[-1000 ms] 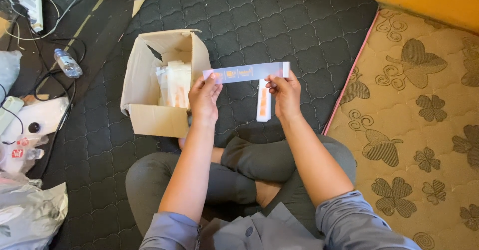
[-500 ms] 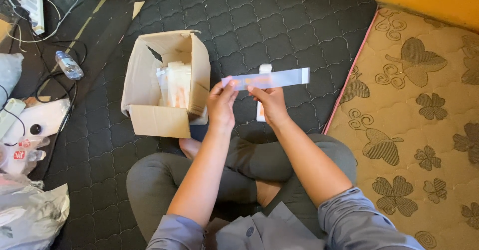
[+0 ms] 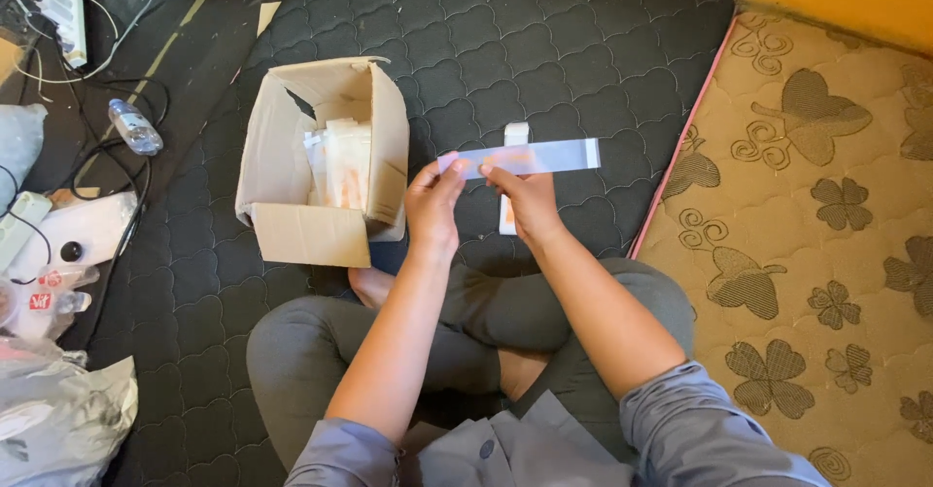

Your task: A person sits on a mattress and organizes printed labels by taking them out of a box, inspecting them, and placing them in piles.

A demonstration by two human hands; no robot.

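Note:
I sit cross-legged on a dark quilted mat (image 3: 544,50). Both hands hold a long, narrow clear plastic sleeve (image 3: 544,156) level in front of me. My left hand (image 3: 434,205) pinches its left end. My right hand (image 3: 525,200) grips it near the middle from below and also holds a small white tube-like item (image 3: 514,137) upright behind the sleeve; its lower part is hidden by my fingers. An open cardboard box (image 3: 292,156) stands just left of my left hand, holding several similar white and orange packets (image 3: 340,161).
A tan mattress with flower patterns (image 3: 807,244) lies at the right. At the left are a small plastic bottle (image 3: 133,125), black cables (image 3: 117,234), a white power strip (image 3: 66,6), a white packet (image 3: 58,254) and a grey plastic bag (image 3: 58,419).
My hands have come closer together on the sleeve. The right hand slid from its right end to the middle, and the sleeve now sticks out further to the right.

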